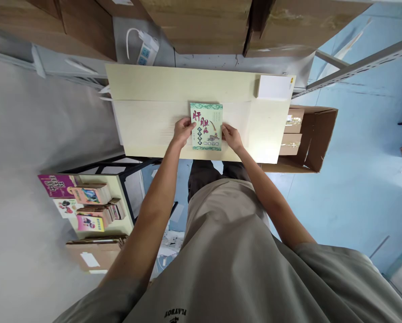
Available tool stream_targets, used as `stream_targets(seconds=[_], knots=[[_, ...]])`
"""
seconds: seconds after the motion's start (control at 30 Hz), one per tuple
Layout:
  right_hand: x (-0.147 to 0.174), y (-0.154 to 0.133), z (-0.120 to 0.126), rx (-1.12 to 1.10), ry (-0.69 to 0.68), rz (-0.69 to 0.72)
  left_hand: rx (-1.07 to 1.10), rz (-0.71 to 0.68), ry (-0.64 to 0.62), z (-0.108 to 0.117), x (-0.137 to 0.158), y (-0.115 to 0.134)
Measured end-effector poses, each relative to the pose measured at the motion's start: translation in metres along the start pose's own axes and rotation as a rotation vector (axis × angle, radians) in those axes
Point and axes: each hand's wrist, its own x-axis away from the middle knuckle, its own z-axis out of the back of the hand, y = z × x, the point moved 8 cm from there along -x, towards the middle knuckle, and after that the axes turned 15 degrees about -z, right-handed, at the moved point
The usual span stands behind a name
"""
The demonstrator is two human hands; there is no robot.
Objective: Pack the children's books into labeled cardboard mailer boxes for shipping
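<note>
A pale green book (206, 127) with red and dark Chinese lettering on its cover is held over the middle of a cream tabletop (147, 85). My left hand (183, 131) grips its left edge, thumb on the cover. On the opposite edge, my right hand (231, 136) has its fingers closed on the book. The cover faces up toward me. Whether the book rests on the table or hovers just above it I cannot tell. The fingers beneath it are hidden.
A white box or pad (274, 87) lies at the table's far right corner. Beside the right end stands an open carton (322, 139) with smaller boxes inside. Large cartons (207, 27) and a power strip (148, 51) are behind. Stacked books (96, 195) sit on a lower-left shelf.
</note>
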Motion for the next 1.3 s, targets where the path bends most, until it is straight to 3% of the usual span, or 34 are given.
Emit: stream_targets(seconds=[0.13, 0.23, 0.3, 0.37, 0.47, 0.67, 0.83, 0.97, 1.07, 1.17, 1.3], knots=[[0.018, -0.008, 0.024, 0.24, 0.178, 0.117, 0.0, -0.004, 0.013, 0.003, -0.002, 0.001], [0.044, -0.009, 0.07, 0.347, 0.466, 0.172, -0.006, -0.054, 0.009, 0.003, -0.006, 0.003], [0.057, -0.001, 0.102, 0.369, 0.636, 0.111, -0.014, -0.071, 0.014, 0.003, -0.008, 0.002], [0.062, 0.012, 0.121, 0.366, 0.683, -0.005, -0.022, -0.059, 0.02, 0.004, -0.009, -0.001], [0.063, 0.021, 0.123, 0.352, 0.623, -0.062, -0.029, -0.03, 0.022, 0.006, -0.01, -0.006], [0.086, -0.019, 0.09, 0.391, 0.576, 0.26, -0.033, -0.048, 0.015, 0.006, -0.015, -0.01], [0.08, -0.058, 0.012, 0.471, 0.388, 0.44, -0.281, -0.18, 0.0, 0.008, -0.018, 0.002], [0.045, -0.065, -0.064, 0.589, 0.297, 0.4, -0.34, -0.156, 0.05, 0.011, -0.002, 0.009], [0.02, -0.057, -0.101, 0.643, 0.253, 0.298, -0.276, -0.1, 0.114, 0.009, 0.019, 0.008], [0.012, -0.048, -0.109, 0.648, 0.235, 0.227, -0.259, -0.079, 0.167, 0.005, 0.036, 0.003], [0.02, -0.04, -0.085, 0.622, 0.104, 0.233, -0.285, -0.08, 0.22, 0.003, 0.044, -0.007]])
